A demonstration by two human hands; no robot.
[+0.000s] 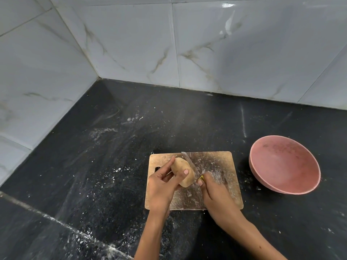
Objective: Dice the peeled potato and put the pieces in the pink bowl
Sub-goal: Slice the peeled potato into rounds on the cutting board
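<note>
One pale peeled potato [183,171] gripped by the left hand [162,184], one steel-bladed knife [190,164] clutched in the right hand [216,192] — one wooden cutting board [221,184], one round pink bowl [285,166] at three o'clock.

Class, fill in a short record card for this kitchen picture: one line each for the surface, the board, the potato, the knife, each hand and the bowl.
Surface: black countertop, dusted with white specks
Board: wooden cutting board on the countertop
Potato: peeled potato, whole, on the board
Knife: knife, blade against the potato's right side
Left hand: left hand holds the potato
Right hand: right hand grips the knife handle
Bowl: pink bowl, right of the board, no pieces inside
</note>
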